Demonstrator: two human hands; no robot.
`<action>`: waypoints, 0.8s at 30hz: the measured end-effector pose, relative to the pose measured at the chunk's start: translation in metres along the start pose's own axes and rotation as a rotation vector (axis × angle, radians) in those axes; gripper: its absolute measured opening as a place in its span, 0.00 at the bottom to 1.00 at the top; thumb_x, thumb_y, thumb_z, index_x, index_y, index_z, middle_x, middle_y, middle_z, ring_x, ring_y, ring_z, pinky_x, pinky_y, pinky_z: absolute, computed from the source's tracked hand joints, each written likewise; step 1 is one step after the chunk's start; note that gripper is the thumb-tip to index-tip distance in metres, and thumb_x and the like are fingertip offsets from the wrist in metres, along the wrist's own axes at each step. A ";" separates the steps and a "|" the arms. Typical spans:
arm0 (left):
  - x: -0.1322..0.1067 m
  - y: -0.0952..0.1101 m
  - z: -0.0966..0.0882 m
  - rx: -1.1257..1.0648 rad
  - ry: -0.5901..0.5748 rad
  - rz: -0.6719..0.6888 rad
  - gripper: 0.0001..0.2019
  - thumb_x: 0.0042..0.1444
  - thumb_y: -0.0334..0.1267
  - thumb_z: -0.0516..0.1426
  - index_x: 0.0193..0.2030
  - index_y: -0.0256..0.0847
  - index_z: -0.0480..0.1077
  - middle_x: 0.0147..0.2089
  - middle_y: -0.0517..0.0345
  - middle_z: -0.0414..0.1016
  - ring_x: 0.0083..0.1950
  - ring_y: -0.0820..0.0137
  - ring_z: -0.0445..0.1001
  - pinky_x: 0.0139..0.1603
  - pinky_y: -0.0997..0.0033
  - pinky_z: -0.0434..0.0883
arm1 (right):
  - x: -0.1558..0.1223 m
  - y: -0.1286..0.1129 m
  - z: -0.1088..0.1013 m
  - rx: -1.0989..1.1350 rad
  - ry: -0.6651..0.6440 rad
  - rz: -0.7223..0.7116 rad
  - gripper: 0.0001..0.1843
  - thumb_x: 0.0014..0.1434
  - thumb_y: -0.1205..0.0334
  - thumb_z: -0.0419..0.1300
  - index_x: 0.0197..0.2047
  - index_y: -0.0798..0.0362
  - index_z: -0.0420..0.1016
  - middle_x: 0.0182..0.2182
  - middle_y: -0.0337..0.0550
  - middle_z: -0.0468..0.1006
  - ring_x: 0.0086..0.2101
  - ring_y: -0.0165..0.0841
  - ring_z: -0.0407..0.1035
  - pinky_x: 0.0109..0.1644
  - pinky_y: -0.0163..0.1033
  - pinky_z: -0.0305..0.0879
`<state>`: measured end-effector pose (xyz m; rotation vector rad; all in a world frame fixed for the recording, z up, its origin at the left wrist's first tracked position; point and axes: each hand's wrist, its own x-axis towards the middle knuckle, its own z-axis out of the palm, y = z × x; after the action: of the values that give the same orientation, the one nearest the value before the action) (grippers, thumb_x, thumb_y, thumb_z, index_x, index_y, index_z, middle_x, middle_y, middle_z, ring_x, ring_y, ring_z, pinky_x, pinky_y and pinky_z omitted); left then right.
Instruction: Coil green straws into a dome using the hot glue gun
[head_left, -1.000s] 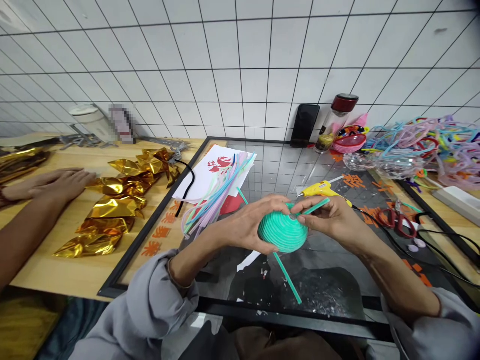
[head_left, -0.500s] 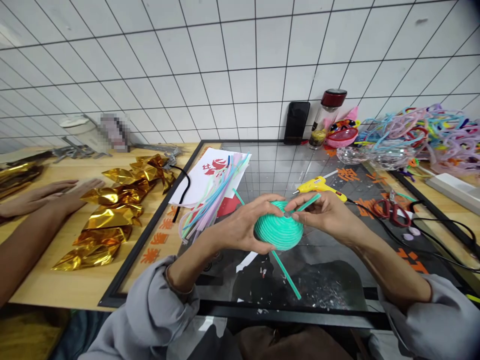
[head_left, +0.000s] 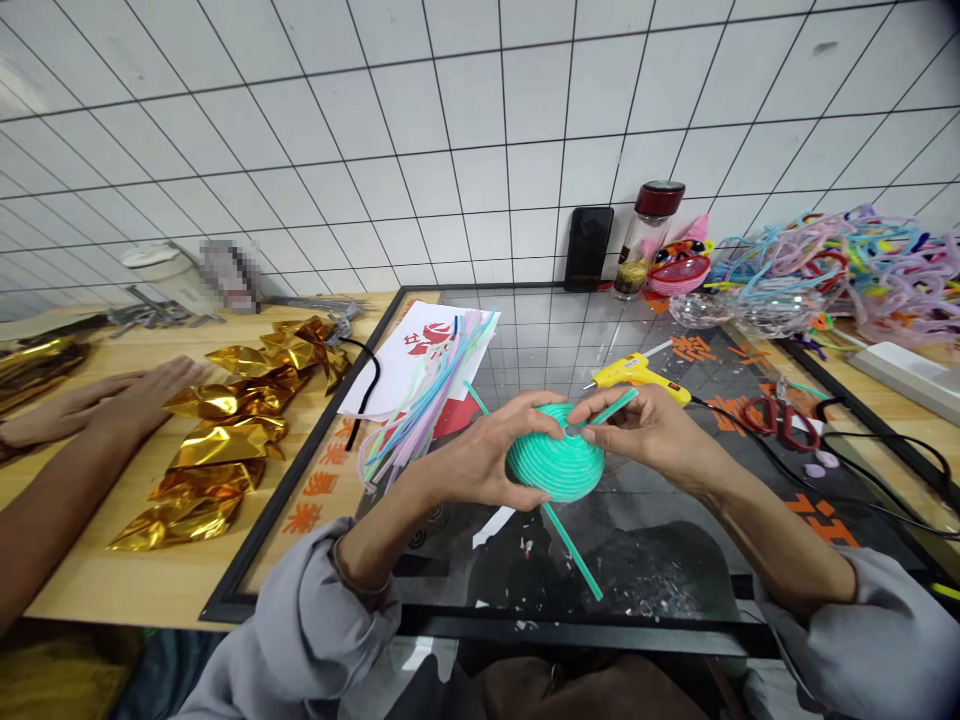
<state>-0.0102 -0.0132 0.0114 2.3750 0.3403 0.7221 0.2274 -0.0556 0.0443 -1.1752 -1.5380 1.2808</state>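
The left hand (head_left: 501,452) and right hand (head_left: 654,436) are bare. The left sleeve (head_left: 300,620) and right sleeve (head_left: 874,625) are plain grey, loose and softly creased. Brown cloth (head_left: 600,690), perhaps trousers, shows dimly at the lap.

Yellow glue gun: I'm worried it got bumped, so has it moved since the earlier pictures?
No. Judged against the orange character beside it, the yellow glue gun lies where it did; only the camera view shifted.
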 end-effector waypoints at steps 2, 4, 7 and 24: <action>0.000 0.000 0.000 -0.008 0.001 -0.005 0.29 0.48 0.41 0.68 0.55 0.47 0.62 0.68 0.40 0.60 0.71 0.49 0.62 0.65 0.44 0.67 | 0.000 -0.001 0.001 0.010 0.003 0.006 0.15 0.45 0.53 0.74 0.33 0.53 0.83 0.25 0.41 0.80 0.25 0.29 0.70 0.29 0.35 0.70; 0.000 0.001 0.001 -0.014 0.003 -0.029 0.29 0.47 0.41 0.68 0.55 0.47 0.62 0.68 0.41 0.60 0.70 0.49 0.63 0.66 0.44 0.66 | 0.000 -0.002 0.003 0.016 0.015 0.012 0.15 0.44 0.53 0.75 0.33 0.53 0.83 0.25 0.41 0.80 0.25 0.29 0.70 0.29 0.35 0.70; 0.000 0.002 0.001 -0.045 0.015 -0.079 0.36 0.45 0.41 0.69 0.59 0.47 0.59 0.68 0.41 0.61 0.68 0.50 0.65 0.67 0.45 0.66 | -0.001 -0.004 0.004 0.025 0.033 0.012 0.15 0.44 0.54 0.75 0.32 0.53 0.83 0.27 0.42 0.81 0.27 0.31 0.72 0.31 0.36 0.72; 0.003 0.001 0.002 -0.104 0.063 -0.108 0.38 0.42 0.45 0.73 0.57 0.44 0.61 0.69 0.38 0.64 0.69 0.49 0.67 0.66 0.43 0.67 | -0.002 0.000 -0.001 0.024 0.024 0.007 0.18 0.44 0.49 0.75 0.32 0.54 0.83 0.28 0.43 0.81 0.28 0.31 0.71 0.31 0.36 0.72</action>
<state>-0.0070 -0.0140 0.0120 2.2213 0.4433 0.7464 0.2286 -0.0577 0.0442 -1.1778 -1.4983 1.2820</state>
